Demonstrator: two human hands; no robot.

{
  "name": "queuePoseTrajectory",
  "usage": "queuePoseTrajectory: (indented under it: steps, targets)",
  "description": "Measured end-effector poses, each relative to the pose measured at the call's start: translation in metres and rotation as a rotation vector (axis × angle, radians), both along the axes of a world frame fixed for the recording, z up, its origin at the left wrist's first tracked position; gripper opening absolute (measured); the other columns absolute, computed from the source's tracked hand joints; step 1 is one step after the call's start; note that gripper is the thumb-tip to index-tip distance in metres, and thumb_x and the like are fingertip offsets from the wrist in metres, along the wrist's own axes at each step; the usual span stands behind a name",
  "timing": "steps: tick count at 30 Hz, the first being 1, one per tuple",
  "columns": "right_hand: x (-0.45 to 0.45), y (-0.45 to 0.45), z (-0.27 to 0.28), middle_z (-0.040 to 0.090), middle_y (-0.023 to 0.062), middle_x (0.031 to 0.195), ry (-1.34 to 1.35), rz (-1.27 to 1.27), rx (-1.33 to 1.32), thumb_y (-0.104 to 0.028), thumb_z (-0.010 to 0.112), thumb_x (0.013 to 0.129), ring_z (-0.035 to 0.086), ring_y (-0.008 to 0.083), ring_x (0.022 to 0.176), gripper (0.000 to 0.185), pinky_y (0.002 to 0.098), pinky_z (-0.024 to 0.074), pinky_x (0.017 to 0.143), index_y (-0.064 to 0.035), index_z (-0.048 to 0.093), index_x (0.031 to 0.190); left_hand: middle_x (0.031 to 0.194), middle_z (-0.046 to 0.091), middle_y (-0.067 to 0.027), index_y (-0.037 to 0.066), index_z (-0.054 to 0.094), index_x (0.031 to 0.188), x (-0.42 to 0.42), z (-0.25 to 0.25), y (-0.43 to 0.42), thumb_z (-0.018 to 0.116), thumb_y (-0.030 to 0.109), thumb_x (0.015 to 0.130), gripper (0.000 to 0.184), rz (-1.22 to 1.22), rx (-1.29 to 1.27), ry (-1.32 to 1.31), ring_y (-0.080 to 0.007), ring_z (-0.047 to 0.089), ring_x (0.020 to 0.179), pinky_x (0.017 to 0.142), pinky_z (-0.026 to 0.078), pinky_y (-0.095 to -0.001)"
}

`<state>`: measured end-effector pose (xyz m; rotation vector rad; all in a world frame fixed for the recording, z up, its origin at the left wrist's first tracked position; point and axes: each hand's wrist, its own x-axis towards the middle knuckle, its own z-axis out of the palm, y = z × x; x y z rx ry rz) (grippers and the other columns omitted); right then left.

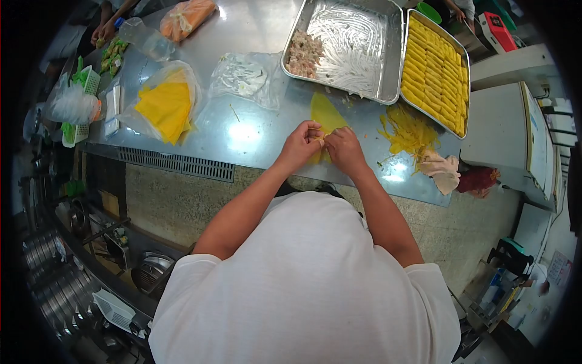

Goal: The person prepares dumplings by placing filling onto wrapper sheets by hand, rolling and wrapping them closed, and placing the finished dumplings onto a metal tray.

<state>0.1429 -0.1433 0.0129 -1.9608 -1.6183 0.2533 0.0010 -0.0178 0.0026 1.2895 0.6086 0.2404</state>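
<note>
**Steel worktable (267, 139), a thin yellow sheet (324, 108) at its near edge**

Under you, a speckled floor (182, 189) shows past the table's edge, and the brushed metal top throws back bright patches of light. The yellow sheet lies at the near side of the table, in front of your chest. It is thin, smooth and slightly see-through, its far part tapering to a blunt corner beyond your knuckles. Your left hand (302, 144) and right hand (345, 147) are both mostly closed over its near part, fingers curled and fingertips pinching it almost together; the exact grip is partly hidden.

To your left, a fanned stack of opaque yellow sheets (163, 108) sits on clear plastic, with a crumpled, whitish-smeared bag (244, 74) nearer you. Ahead, a deep metal pan (364, 45), streaked with pale residue, holds coarse, pinkish minced filling (303, 53) in one corner. Beside it, slim yellow rolls (433, 70) lie in tight rows in a shallower tray (433, 123). Ragged yellow scraps (407, 134) heap near a limp, pale cloth (441, 171).
</note>
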Motion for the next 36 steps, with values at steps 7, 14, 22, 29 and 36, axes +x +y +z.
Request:
queuePoseTrajectory:
  steps: [7, 14, 22, 29, 36]
  targets:
    - [-0.002, -0.002, 0.042, 0.065, 0.0126, 0.109, -0.003, 0.02, 0.054, -0.007, 0.07, 0.08, 0.06, 0.0295, 0.103, 0.015, 0.0427, 0.0486, 0.089, -0.0041, 0.071, 0.095, 0.122, 0.063, -0.0089, 0.005, 0.049, 0.14, -0.001, 0.004, 0.009, 0.056, -0.001, 0.098, 0.043, 0.005, -0.247, -0.023, -0.0129, 0.062, 0.104, 0.093, 0.053, -0.0273]
    - [0.053, 0.0, 0.069, 0.068, 0.0079, 0.087, 0.315, -0.493, 0.316, -0.012, 0.074, 0.086, 0.062, 0.0282, 0.089, 0.007, 0.0379, 0.0482, 0.084, -0.0053, 0.072, 0.087, 0.133, 0.06, -0.0104, 0.007, 0.045, 0.147, -0.004, 0.031, 0.02, 0.049, -0.005, 0.096, 0.053, -0.198, -0.332, -0.082, -0.014, 0.065, 0.099, 0.09, 0.057, -0.0301]
    - [0.098, 0.01, 0.035, 0.072, 0.0103, 0.104, -0.535, -0.522, 0.251, -0.013, 0.074, 0.087, 0.062, 0.0346, 0.107, 0.018, 0.0431, 0.0493, 0.093, -0.0076, 0.073, 0.103, 0.108, 0.071, -0.0068, 0.004, 0.067, 0.109, -0.016, 0.005, 0.033, 0.072, 0.013, 0.093, 0.019, 0.045, 0.457, 0.029, -0.0192, 0.069, 0.099, 0.085, 0.056, -0.0335]
    - [0.019, -0.047, 0.003, 0.064, 0.0162, 0.113, -0.188, -0.446, 0.052, -0.016, 0.076, 0.08, 0.057, 0.0384, 0.11, 0.036, 0.0491, 0.048, 0.092, -0.0036, 0.067, 0.113, 0.111, 0.072, -0.0054, 0.01, 0.073, 0.109, -0.006, -0.006, 0.011, 0.077, 0.027, 0.087, 0.028, -0.236, 1.121, -0.074, -0.0276, 0.068, 0.094, 0.08, 0.058, -0.0388]
    - [0.003, -0.024, -0.016, 0.063, 0.0142, 0.085, 0.054, -0.504, -0.099, -0.011, 0.075, 0.08, 0.063, 0.0386, 0.084, 0.019, 0.0486, 0.0512, 0.078, -0.0019, 0.061, 0.089, 0.111, 0.072, -0.006, 0.013, 0.072, 0.118, 0.008, 0.01, 0.019, 0.078, 0.031, 0.087, 0.036, -0.298, 1.091, 0.025, -0.0215, 0.069, 0.095, 0.08, 0.058, -0.0365]
